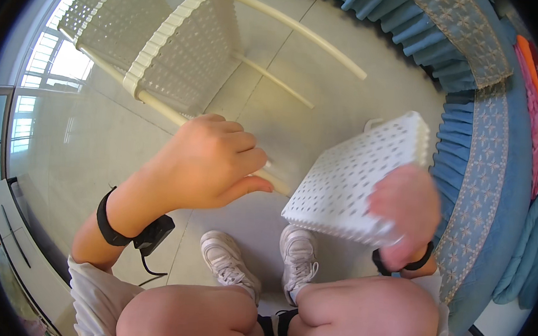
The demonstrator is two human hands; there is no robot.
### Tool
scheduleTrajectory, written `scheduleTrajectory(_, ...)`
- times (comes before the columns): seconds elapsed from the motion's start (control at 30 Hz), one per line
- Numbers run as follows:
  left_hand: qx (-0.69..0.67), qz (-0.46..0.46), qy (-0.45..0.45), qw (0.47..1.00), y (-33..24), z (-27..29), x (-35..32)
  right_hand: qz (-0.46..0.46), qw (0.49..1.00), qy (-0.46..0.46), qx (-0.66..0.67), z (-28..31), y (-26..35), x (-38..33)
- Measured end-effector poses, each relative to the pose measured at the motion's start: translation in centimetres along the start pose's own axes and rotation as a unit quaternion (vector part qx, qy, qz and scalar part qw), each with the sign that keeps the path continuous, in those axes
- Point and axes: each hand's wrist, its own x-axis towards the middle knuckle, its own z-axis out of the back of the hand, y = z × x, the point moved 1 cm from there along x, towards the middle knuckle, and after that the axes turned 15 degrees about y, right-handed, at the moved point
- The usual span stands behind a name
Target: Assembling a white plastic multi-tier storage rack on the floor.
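Observation:
My left hand (216, 161) is closed around a cream pole (274, 181), its thumb lying along it. The pole is part of a cream rack whose long poles run away to the upper left. Perforated plastic shelf baskets (183, 56) with scalloped rims sit between those poles. To the right, a white perforated shelf basket (350, 167) is tilted, its dotted face toward me. My right hand (406, 209), blurred by motion, grips its near right edge. The fingers behind that edge are hidden. The left pole's near end comes close to the white basket's left corner.
A bed with a blue pleated skirt (455, 137) curves along the right. A white cabinet (17, 247) stands at the left. My shoes (231, 259) are on the tiled floor (107, 157) just below the poles. A black device with a cable (152, 235) is strapped to my left wrist.

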Motion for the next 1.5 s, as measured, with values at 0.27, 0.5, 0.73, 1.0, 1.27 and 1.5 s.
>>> scheduleTrajectory(0.27, 0.066, 0.017, -0.047, 0.997, -0.5, 0.8, -2.1, -0.369, 0.927, 0.027, 0.062, -1.7, -21.1, 0.3)
scheduleTrajectory(0.5, 0.139, 0.059, -0.123, 0.981, -1.2, 1.8, -5.3, -0.467, 0.856, 0.221, 0.014, -12.9, -26.3, 3.9)
scheduleTrajectory(0.73, 0.112, 0.065, -0.12, 0.984, -1.7, 1.0, -8.1, -0.327, 0.928, 0.168, 0.051, -18.2, -27.8, 5.1)
scheduleTrajectory(1.0, -0.066, 0.015, 0.042, 0.997, -3.1, 0.4, -7.6, -0.3, 0.71, 0.242, 0.589, -10.0, -10.9, 14.7)
scheduleTrajectory(1.27, 0.243, 0.175, -0.077, 0.951, 8.4, 7.0, -3.5, -0.302, 0.546, 0.247, 0.741, -8.9, -5.4, 14.4)
scheduleTrajectory(1.5, 0.078, 0.185, -0.017, 0.979, 9.5, 5.8, -2.2, -0.362, 0.776, 0.206, 0.474, -10.1, -4.6, 13.0)
